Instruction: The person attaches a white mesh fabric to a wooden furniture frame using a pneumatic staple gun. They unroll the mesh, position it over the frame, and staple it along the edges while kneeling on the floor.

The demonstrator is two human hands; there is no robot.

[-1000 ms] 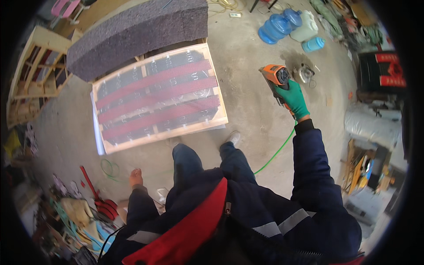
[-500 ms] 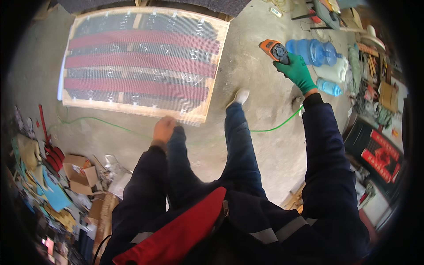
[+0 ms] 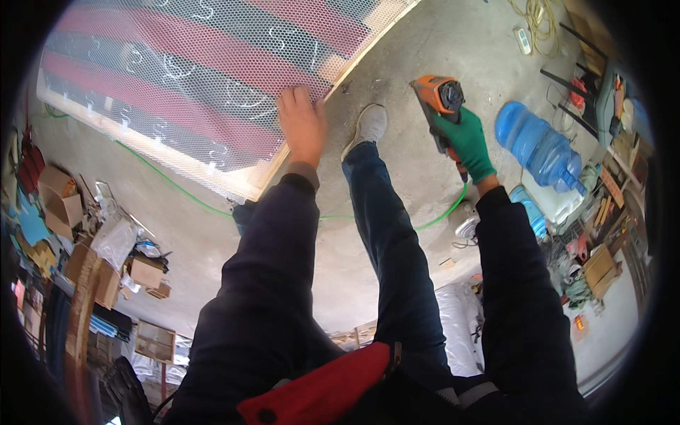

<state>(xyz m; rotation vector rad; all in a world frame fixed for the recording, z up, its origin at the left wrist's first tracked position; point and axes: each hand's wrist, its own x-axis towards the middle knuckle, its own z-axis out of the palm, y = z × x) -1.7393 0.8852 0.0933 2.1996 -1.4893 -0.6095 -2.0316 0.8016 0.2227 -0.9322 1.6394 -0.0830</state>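
Note:
My bare left hand [image 3: 303, 126] lies flat, fingers spread, on the near corner of a large wooden-framed panel [image 3: 191, 78] covered in white mesh over red and grey stripes, lying on the concrete floor. My right hand [image 3: 466, 142], in a green glove, grips an orange and black power tool [image 3: 439, 99] held above the floor to the right of the panel. A green cord [image 3: 439, 216] trails from the tool across the floor and under my legs. My right foot in a light shoe [image 3: 368, 127] stands beside the panel's corner.
Blue water jugs [image 3: 538, 145] lie on the floor at the right, beside shelves and clutter. Cardboard boxes [image 3: 60, 198], bags and scraps crowd the left side. A yellow cable [image 3: 538, 21] and a power strip [image 3: 523, 39] lie at the far upper right. Bare concrete floor [image 3: 397, 42] surrounds the panel.
I have moved up to the panel, which now fills the upper left. My left hand has come forward and landed on its corner. My right hand still carries the tool.

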